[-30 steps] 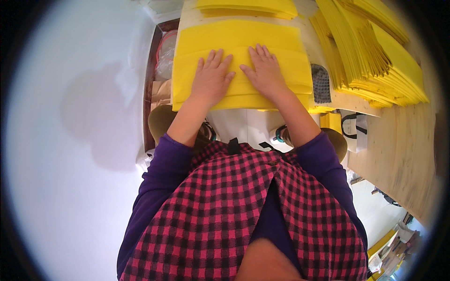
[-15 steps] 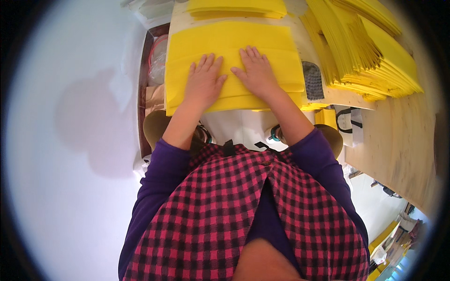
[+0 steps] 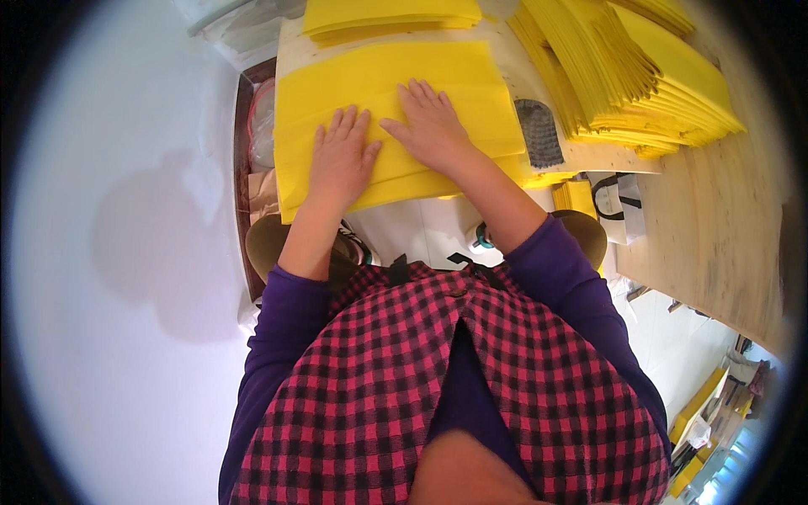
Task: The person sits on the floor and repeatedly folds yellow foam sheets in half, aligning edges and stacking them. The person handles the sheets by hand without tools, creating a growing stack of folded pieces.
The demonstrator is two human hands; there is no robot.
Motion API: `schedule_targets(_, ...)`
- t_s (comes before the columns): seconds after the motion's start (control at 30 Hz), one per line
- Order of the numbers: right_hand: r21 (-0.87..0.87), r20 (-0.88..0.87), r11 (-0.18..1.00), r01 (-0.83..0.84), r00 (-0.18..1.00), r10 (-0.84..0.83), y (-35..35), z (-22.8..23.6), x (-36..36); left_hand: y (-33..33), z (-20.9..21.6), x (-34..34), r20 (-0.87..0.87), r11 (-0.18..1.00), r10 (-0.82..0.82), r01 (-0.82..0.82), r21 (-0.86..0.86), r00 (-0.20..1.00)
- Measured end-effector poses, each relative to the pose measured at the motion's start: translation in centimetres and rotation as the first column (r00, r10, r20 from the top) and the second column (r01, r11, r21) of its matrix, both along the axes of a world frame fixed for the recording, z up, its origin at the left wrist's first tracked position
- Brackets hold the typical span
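Note:
Yellow folded fabric-like sheets (image 3: pixel 396 69) lie flat on the wooden table in front of me, layered at the near edge. My left hand (image 3: pixel 341 158) rests palm down on them, left of the middle, fingers stretched out. To its right my right hand (image 3: pixel 431 126) also lies flat on the top sheet, a little farther from me, fingers forward and thumb spread toward the left. Neither hand grips anything. A dark grey knitted piece (image 3: pixel 539 133) lies just right of the sheets.
Tall stacks of folded yellow sheets (image 3: pixel 656 97) stand at the far right on the wooden table (image 3: pixel 715 219). Another yellow pile (image 3: pixel 391 17) lies beyond my hands. At the left are clear plastic (image 3: pixel 263 126) and brown paper (image 3: pixel 263 195). A white bag (image 3: pixel 619 210) with black handles stands below right.
The whole view has shifted and turned slightly, with the table now farther left in the picture. Both hands stay flat on the yellow sheets, in nearly the same places.

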State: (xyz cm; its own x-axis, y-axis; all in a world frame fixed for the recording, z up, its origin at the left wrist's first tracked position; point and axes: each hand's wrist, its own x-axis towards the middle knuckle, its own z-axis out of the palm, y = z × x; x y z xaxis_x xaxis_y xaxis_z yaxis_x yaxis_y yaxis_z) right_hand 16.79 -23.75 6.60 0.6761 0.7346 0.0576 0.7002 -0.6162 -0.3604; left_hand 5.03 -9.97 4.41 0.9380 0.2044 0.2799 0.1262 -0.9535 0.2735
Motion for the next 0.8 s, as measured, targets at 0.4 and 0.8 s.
schedule_targets(0.4,-0.005,0.071,1.0,-0.001,0.997,0.001,1.1,-1.3,-0.1,0.0,0.0,0.0,-0.001,1.0,-0.005,0.005,0.015,1.0)
schedule_targets(0.8,-0.157,0.102,0.97,0.184,0.98,-0.169,-4.4,-1.5,2.6,0.2,0.1,-0.1,0.02,0.999,-0.027,0.028,-0.045,0.999)
